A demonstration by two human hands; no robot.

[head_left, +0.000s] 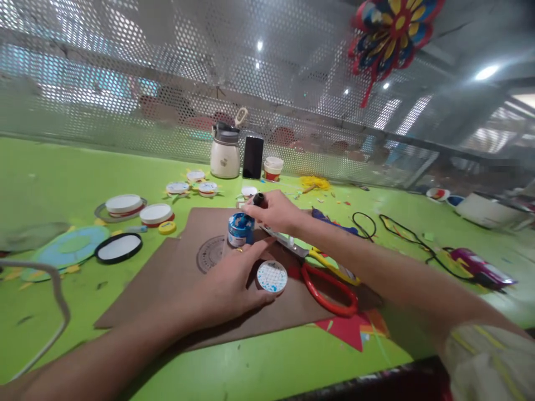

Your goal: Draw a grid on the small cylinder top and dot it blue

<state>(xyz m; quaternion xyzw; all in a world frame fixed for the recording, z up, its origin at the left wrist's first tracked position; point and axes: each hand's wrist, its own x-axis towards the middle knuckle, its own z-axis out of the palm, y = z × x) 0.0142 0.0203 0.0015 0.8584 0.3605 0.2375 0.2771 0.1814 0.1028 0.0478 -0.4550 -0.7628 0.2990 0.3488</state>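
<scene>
Seen from the head camera, a person works at a green table (pixel 259 367) spread with craft supplies, both hands over a brown cardboard sheet (pixel 175 289). The left hand (pixel 228 287) lies flat and open on the cardboard, fingertips steadying the base of a small blue paint pot (pixel 241 229) that stands open near the sheet's far edge; its paint-flecked lid (pixel 271 277) lies just beside that hand, top down. The right hand (pixel 278 211) is closed on a dark, stubby tool (pixel 258 199), seemingly a brush or marker, held at the pot's rim. The step in hand looks like loading paint; the next move would call for a steady pot and a light dip without tipping it. Red-handled scissors (pixel 330 287) rest on the sheet under the right forearm. No brand or writing can be read on the pot, the lid or the cream jar (pixel 224 156) at the back.
</scene>
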